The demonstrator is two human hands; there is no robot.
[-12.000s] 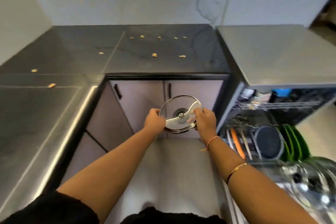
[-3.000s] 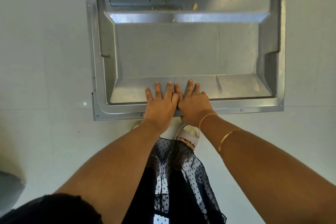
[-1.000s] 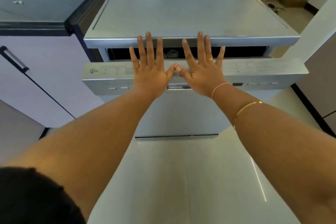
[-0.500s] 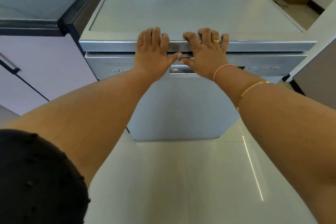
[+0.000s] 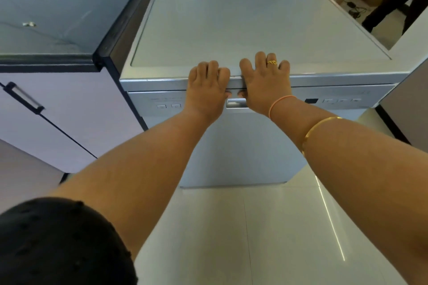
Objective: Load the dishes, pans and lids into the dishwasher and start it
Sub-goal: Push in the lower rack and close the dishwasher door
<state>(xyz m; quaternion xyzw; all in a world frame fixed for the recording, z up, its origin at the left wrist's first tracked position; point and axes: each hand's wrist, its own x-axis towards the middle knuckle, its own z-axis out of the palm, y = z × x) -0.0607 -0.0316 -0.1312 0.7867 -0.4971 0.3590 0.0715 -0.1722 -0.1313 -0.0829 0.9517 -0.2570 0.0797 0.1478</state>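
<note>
Left hand [image 5: 206, 90] and right hand [image 5: 264, 83] side by side, nearly touching, both on the near top edge of the silver metal dishwasher [image 5: 243, 25]. Fingers bent over the lip onto the flat top, thumbs tucked below against the upper strip of the door [image 5: 243, 146], so each hand clamps that edge (palms flat to the front). Door sits flush, no gap visible.

Small recessed grey handle [image 5: 236, 103] shows between the two wrists, just below the thumbs. Two small square buttons [image 5: 169, 106] left of the left hand; dark display window [image 5: 311, 100] right of the right wrist.

Right hand: gold ring [image 5: 271, 62], thin orange thread band [image 5: 280, 104] at the wrist, gold bangle [image 5: 319, 129] further up the forearm.

Left of the dishwasher: dark stone countertop [image 5: 58, 18] with a few pale crumbs [image 5: 29, 24], pale lilac cabinet door [image 5: 76, 111] beneath with a black bar handle [image 5: 23, 97].

Near: glossy cream floor tiles [image 5: 254, 227], black textured sleeve [image 5: 58, 243] bottom left. Far right: a second person's dark-clad legs [image 5: 398, 0].
</note>
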